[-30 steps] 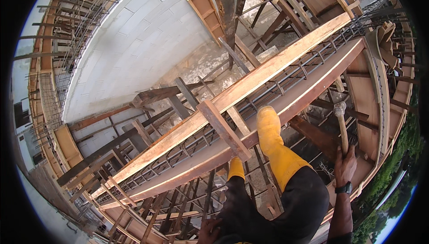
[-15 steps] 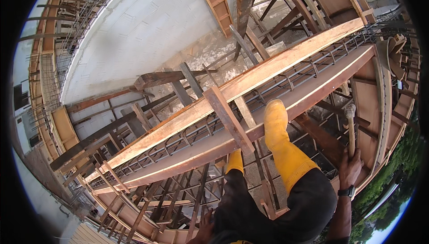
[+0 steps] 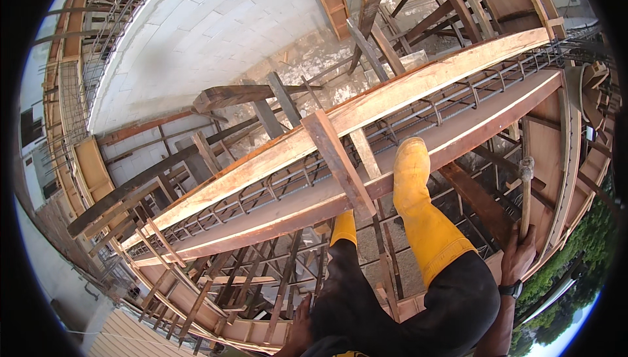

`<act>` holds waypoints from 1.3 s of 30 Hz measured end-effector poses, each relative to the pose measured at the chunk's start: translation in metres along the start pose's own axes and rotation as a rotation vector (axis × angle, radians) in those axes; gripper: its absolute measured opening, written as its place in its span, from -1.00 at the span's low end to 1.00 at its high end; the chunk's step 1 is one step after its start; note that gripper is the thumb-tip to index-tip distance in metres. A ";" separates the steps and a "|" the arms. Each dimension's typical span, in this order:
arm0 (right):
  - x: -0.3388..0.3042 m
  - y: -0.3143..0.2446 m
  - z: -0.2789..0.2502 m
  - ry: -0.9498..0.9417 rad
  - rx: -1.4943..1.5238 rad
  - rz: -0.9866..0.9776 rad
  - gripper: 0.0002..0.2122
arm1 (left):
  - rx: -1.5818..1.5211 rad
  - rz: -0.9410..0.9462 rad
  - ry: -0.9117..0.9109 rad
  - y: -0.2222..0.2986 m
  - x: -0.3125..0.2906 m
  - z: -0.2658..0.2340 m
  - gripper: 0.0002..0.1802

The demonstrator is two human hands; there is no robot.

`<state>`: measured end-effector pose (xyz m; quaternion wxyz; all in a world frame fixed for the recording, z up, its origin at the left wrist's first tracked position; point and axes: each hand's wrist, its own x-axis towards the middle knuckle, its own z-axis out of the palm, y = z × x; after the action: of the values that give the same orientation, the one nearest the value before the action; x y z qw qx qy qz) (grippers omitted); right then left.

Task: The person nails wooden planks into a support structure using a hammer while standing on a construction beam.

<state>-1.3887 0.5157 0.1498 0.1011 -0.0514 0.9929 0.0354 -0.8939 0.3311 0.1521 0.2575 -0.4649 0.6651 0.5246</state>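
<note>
My right hand (image 3: 518, 256) is closed around the wooden handle of a hammer (image 3: 525, 190), whose head points up and away at the right. My left hand (image 3: 299, 323) rests low against my dark trouser leg, fingers spread, holding nothing. My right yellow rubber boot (image 3: 418, 190) stands on the near plank of a long wooden beam form (image 3: 288, 206). The left boot (image 3: 345, 227) is lower, below that plank. A steel rebar cage (image 3: 405, 118) lies inside the form. A short wooden cross brace (image 3: 337, 160) spans both planks just left of my right boot.
Wooden props and scaffolding timbers (image 3: 248, 95) cross below the form, over a long drop. A grey block wall (image 3: 216, 23) lies behind. More formwork boards (image 3: 556, 160) run at the right, with green trees (image 3: 582, 259) beyond. Upright rebar (image 3: 72, 82) stands at the left.
The view has shifted slightly. My right hand with the hammer has dropped lower at the right, and my right boot sits more squarely on the near plank.
</note>
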 end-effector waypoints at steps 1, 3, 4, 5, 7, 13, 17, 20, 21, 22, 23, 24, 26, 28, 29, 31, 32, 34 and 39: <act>0.002 0.001 -0.001 0.001 -0.004 -0.010 -0.62 | 0.036 -0.046 0.032 0.006 0.008 -0.002 -0.49; 0.003 0.002 -0.004 0.004 -0.013 -0.022 -0.64 | 0.113 -0.133 0.091 0.018 0.022 -0.007 -0.51; 0.003 -0.001 -0.003 0.018 -0.005 -0.023 -0.67 | 0.122 -0.168 0.146 0.006 0.020 -0.003 -0.53; 0.002 -0.005 -0.001 0.033 0.003 -0.023 -0.70 | 0.131 -0.201 0.202 -0.016 0.017 0.008 -0.55; 0.002 -0.009 -0.002 0.045 -0.006 -0.014 -0.72 | 0.180 -0.191 0.219 -0.007 0.021 0.006 -0.59; 0.001 -0.016 -0.004 0.041 0.008 0.009 -0.69 | 0.277 0.096 0.105 -0.006 0.011 -0.012 -0.67; 0.000 -0.023 -0.007 0.016 0.048 0.045 -0.69 | 0.358 0.262 -0.032 -0.001 -0.016 -0.051 -0.74; -0.001 -0.011 -0.002 0.035 0.084 0.020 -0.68 | 0.362 0.302 -0.137 -0.012 -0.024 -0.084 -0.78; -0.001 -0.004 0.000 0.054 0.095 0.004 -0.68 | 0.356 0.297 -0.185 -0.025 -0.018 -0.095 -0.78; 0.000 0.000 -0.003 0.047 0.098 0.003 -0.68 | 0.345 0.297 -0.240 -0.038 -0.006 -0.099 -0.77; 0.000 -0.003 0.003 0.029 0.145 0.000 -0.68 | 0.300 0.251 -0.110 -0.052 0.013 -0.107 -0.78; 0.001 -0.003 0.002 0.022 0.156 0.000 -0.68 | 0.229 0.220 -0.002 -0.063 0.050 -0.111 -0.78; 0.003 -0.004 -0.005 -0.023 0.096 0.063 -0.67 | 0.187 0.317 0.204 -0.035 0.157 -0.110 -0.85; 0.003 -0.009 -0.011 -0.019 0.062 0.063 -0.66 | -0.059 0.358 0.314 0.009 0.265 -0.108 -0.84; 0.002 -0.011 -0.015 0.005 0.044 0.032 -0.64 | -0.103 0.404 0.359 0.037 0.311 -0.107 -0.86; 0.003 -0.028 -0.033 -0.004 0.120 -0.015 -0.59 | -0.259 0.583 0.469 0.075 0.390 -0.105 -0.90; -0.001 -0.038 -0.040 -0.009 0.181 -0.002 -0.59 | -0.290 0.540 0.474 0.098 0.407 -0.103 -0.91; -0.001 -0.054 -0.066 -0.138 0.312 0.031 -0.60 | -0.281 0.660 0.526 0.107 0.442 -0.101 -0.91; -0.027 -0.151 -0.108 -0.318 0.367 -0.068 -0.59 | 0.011 0.605 0.423 0.096 0.449 -0.110 -0.85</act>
<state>-1.3672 0.3599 0.2514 0.2649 -0.0593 0.9520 -0.1411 -1.1588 0.0729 -0.1418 -0.0500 -0.3442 0.8138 0.4655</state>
